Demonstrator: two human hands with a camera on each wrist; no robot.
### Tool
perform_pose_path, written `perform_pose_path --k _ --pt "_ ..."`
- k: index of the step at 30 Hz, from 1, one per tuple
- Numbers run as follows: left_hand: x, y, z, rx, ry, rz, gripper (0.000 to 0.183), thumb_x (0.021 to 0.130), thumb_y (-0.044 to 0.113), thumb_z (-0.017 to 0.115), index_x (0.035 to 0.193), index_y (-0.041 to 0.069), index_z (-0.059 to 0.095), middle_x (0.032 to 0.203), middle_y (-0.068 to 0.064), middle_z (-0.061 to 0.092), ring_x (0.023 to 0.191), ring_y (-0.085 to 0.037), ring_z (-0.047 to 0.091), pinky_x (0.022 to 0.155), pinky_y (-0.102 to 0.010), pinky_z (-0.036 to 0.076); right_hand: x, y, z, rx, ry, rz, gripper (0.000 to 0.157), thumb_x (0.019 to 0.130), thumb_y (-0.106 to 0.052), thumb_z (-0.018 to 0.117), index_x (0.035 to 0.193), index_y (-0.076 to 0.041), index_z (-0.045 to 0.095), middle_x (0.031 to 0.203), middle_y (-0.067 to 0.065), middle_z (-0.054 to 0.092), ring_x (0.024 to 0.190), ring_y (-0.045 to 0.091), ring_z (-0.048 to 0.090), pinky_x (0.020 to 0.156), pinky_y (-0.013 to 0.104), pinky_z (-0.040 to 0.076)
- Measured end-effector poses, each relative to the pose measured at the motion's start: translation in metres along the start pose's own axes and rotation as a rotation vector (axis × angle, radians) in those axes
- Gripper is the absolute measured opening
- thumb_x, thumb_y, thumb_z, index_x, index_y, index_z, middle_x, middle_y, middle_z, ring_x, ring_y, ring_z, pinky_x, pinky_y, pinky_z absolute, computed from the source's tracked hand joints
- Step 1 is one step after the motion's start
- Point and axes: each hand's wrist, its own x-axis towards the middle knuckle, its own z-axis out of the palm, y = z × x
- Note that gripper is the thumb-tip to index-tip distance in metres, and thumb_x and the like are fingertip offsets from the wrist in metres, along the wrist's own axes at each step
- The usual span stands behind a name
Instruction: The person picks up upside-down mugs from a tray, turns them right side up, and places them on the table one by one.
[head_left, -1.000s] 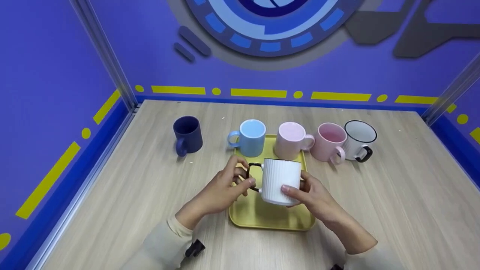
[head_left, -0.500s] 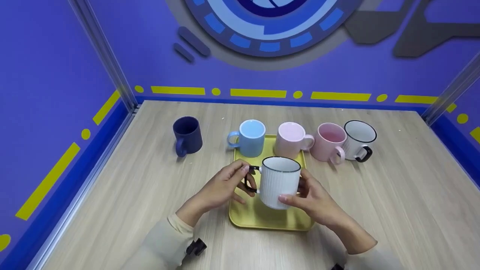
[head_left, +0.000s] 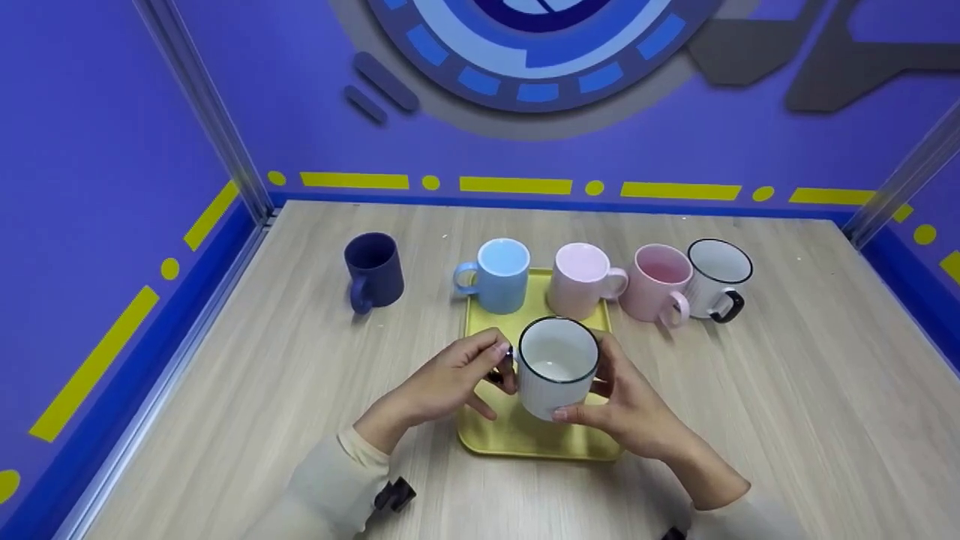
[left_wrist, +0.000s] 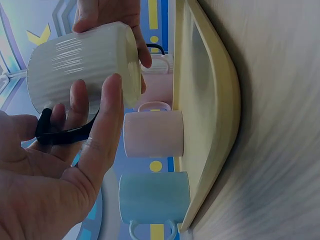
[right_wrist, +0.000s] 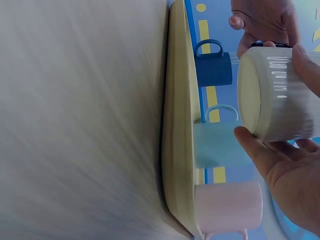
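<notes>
A white ribbed mug (head_left: 555, 386) with a dark rim and black handle is held above the yellow tray (head_left: 540, 446), its mouth tipped toward the head camera. My left hand (head_left: 442, 379) pinches the black handle (left_wrist: 67, 135) between thumb and fingers. On the other side, my right hand (head_left: 637, 405) grips the mug's body, thumb in front and fingers behind. In the right wrist view the mug's pale base (right_wrist: 250, 95) faces the tray side. At the tray's far end stand a light blue mug (head_left: 502, 281) and a pale pink mug (head_left: 577, 283), both upright.
A dark blue mug (head_left: 375, 271) stands on the wooden table (head_left: 247, 420) to the left. Right of the tray, a pink mug (head_left: 654, 285) stands close beside another white mug (head_left: 712, 279) with a black handle. Blue panels (head_left: 480, 150) wall in the back and sides.
The held mug has tilted so its mouth now faces the head camera; earlier its side showed. My left fingers have shifted on the handle, and the other mugs have stayed put.
</notes>
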Motion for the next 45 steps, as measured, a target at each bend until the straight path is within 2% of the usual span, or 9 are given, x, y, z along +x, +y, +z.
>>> perform_pose_path --k 6,11,14,20,27,39,45 --pt "0.0012 0.0017 0.0025 0.019 0.002 0.015 0.037 0.114 0.031 0.037 0.108 -0.002 0.054 0.099 -0.014 0.064 0.100 -0.024 0.067 0.068 -0.046 0.065 0.0006 0.0007 0.0007 -0.034 0.024 -0.043 0.100 0.068 -0.006 0.096 0.149 -0.013 0.037 0.144 0.010 0.056 0.131 0.032 0.056 0.104 0.038 0.055" --pt "0.0009 0.0031 0.0049 0.039 0.004 0.011 0.038 0.114 0.029 0.038 0.104 -0.003 0.055 0.097 -0.011 0.063 0.098 -0.021 0.067 0.068 -0.045 0.064 0.0012 0.0010 0.0008 -0.055 0.019 -0.068 0.100 0.068 -0.008 0.096 0.148 -0.015 0.038 0.144 0.009 0.055 0.130 0.032 0.056 0.105 0.040 0.054" --pt "0.0014 0.0034 0.0065 0.061 0.015 0.009 0.038 0.114 0.029 0.039 0.101 -0.004 0.055 0.094 -0.011 0.063 0.094 -0.018 0.067 0.070 -0.043 0.064 0.0016 0.0011 0.0012 -0.058 0.014 -0.070 0.100 0.068 -0.009 0.096 0.149 -0.015 0.038 0.145 0.009 0.055 0.131 0.031 0.056 0.107 0.041 0.054" --pt "0.0034 0.0014 0.0090 0.104 0.062 0.025 0.039 0.114 0.027 0.039 0.099 -0.004 0.056 0.091 -0.014 0.063 0.092 -0.022 0.066 0.073 -0.044 0.064 0.0023 0.0019 0.0015 -0.074 0.012 -0.063 0.100 0.068 -0.010 0.097 0.149 -0.016 0.036 0.146 0.008 0.053 0.131 0.030 0.056 0.107 0.041 0.053" --pt "0.0029 0.0012 0.0101 0.151 0.078 0.029 0.039 0.114 0.028 0.040 0.097 -0.002 0.057 0.086 -0.005 0.061 0.089 -0.022 0.062 0.074 -0.043 0.063 0.0014 0.0029 0.0022 -0.065 0.008 -0.062 0.101 0.069 -0.011 0.097 0.149 -0.016 0.036 0.146 0.008 0.053 0.131 0.030 0.055 0.106 0.039 0.054" --pt "0.0018 0.0035 0.0095 0.164 0.069 0.032 0.040 0.114 0.025 0.037 0.094 -0.004 0.055 0.084 -0.007 0.058 0.086 -0.019 0.060 0.072 -0.041 0.063 0.0009 0.0027 0.0032 -0.039 0.004 -0.063 0.102 0.068 -0.009 0.097 0.149 -0.014 0.036 0.144 0.009 0.054 0.130 0.032 0.056 0.106 0.036 0.054" --pt "0.0004 0.0048 0.0089 0.153 0.067 0.025 0.041 0.114 0.026 0.037 0.093 -0.004 0.053 0.084 -0.013 0.058 0.091 -0.028 0.065 0.071 -0.040 0.063 -0.0006 0.0022 0.0015 -0.062 -0.002 -0.057 0.104 0.068 -0.012 0.097 0.152 -0.015 0.036 0.143 0.008 0.055 0.129 0.030 0.057 0.105 0.036 0.054"
